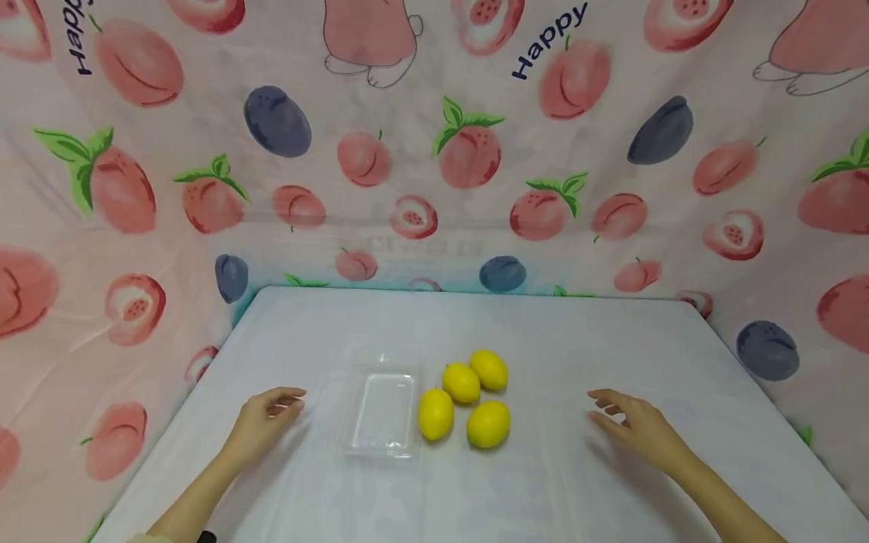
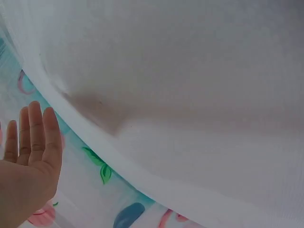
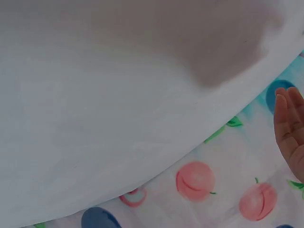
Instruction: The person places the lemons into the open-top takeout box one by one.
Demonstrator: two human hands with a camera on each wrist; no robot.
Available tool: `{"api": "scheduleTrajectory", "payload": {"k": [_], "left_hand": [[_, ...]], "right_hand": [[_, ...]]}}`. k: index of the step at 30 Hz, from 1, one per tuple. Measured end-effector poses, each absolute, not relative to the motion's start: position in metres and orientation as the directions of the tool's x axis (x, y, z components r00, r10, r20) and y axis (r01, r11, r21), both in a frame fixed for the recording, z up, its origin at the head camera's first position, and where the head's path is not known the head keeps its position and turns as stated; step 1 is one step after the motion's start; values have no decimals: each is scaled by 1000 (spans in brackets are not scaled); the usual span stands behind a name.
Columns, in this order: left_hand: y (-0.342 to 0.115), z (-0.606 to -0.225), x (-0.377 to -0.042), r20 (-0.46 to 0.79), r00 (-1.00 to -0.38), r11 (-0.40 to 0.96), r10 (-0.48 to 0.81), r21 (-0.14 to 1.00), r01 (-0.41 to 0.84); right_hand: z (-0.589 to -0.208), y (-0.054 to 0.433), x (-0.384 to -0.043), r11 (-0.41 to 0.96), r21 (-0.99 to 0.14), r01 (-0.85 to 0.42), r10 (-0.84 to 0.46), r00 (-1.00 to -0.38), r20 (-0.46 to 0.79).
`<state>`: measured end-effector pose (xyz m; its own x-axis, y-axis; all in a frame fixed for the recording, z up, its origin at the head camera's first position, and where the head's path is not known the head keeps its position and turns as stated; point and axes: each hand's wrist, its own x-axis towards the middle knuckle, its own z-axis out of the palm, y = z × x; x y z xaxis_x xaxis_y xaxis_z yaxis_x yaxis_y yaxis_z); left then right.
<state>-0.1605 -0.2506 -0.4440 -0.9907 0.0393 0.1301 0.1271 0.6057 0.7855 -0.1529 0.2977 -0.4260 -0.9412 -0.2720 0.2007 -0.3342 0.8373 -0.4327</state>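
Note:
Several yellow lemons (image 1: 488, 424) lie in a loose cluster near the middle of the white table. Just left of them sits a clear plastic container (image 1: 387, 411), and the leftmost lemon (image 1: 435, 414) is right beside its edge. My left hand (image 1: 265, 418) hovers over the table to the left of the container, holding nothing, fingers relaxed. On the other side, my right hand (image 1: 638, 426) is held apart from the lemons, also empty with loose fingers. Each wrist view shows its hand, left (image 2: 35, 156) and right (image 3: 290, 128), with extended fingers and no object.
A white cloth covers the table (image 1: 543, 332). Behind it and at both sides hangs a curtain (image 1: 407, 188) printed with peaches and dark blue fruit. The table's back edge meets this curtain. Hand shadows fall on the white surface.

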Motion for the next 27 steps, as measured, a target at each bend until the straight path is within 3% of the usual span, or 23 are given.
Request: {"api": "scheduleTrajectory", "payload": {"k": [5, 11, 16, 27], "left_hand": [[-249, -439, -160, -30, -999, 410, 19, 912, -20], [-243, -435, -162, -250, -968, 184, -31, 950, -251], [-236, -432, -166, -332, -943, 100, -14, 938, -332], [-224, -425, -170, -380, -915, 144, 137, 921, -361]], "right_hand": [[-422, 287, -152, 748, -603, -275, -223, -961, 162], [-418, 275, -155, 603, -780, -168, -205, -977, 52], [-412, 264, -160, 598, -787, -155, -209, -977, 34], [-399, 230, -167, 634, -756, -164, -214, -976, 32]]}}
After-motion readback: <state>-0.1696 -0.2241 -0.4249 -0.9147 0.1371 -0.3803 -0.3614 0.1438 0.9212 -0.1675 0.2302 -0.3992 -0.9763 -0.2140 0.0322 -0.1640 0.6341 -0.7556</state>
